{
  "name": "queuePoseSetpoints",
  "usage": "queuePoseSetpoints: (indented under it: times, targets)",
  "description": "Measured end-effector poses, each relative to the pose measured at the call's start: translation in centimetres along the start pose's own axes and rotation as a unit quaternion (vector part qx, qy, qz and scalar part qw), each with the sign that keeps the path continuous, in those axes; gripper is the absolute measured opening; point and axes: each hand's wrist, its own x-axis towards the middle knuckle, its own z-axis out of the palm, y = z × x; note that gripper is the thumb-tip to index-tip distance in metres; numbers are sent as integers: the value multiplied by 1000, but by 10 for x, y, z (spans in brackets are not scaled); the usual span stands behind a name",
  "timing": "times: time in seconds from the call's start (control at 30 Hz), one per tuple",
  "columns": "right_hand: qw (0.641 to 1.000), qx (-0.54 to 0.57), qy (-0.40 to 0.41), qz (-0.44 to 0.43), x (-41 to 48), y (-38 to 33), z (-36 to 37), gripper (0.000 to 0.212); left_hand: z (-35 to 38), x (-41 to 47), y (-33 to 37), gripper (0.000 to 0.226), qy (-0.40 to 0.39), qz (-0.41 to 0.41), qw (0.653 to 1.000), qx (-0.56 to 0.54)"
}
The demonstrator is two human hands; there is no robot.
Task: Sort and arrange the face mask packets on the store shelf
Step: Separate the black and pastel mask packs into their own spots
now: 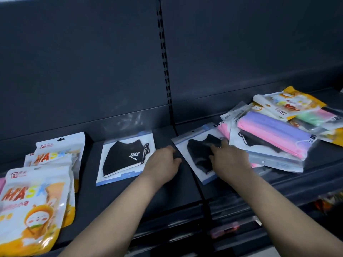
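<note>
Someone is leaning over the dark shelf (130,197), both bare arms stretching out over it. The right hand (229,162) is resting on a black mask packet (196,153), which is lying askew over the seam between two shelf sections. Its fingers are spreading flat on the plastic, so the grip is wide and closing round nothing. The left hand (163,163) is sitting just beside that packet's left edge with its fingers curling loosely. I cannot tell whether its grip is holding the edge.

Left of the hands, a logo mask packet (122,158) is lying flat near the back of the shelf. Further left, cartoon packets (33,201) are overlapping in a row. On the right, a loose pile is building up around a pink and purple packet (274,134), touching the packet under the right hand.
</note>
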Motion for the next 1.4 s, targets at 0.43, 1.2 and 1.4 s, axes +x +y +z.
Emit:
queuePoseSetpoints:
  times: [0.43, 1.2, 1.4]
  targets:
    - [945, 134, 141, -265, 8, 65, 33, 36, 32, 23, 64, 37, 106, -279, 885, -357]
    - [936, 147, 208, -241, 31, 35, 22, 31, -65, -24, -56, 38, 196, -361, 910, 54]
    - [973, 85, 139, -164, 30, 32, 24, 31, -29, -8, -43, 34, 7, -233, 964, 125]
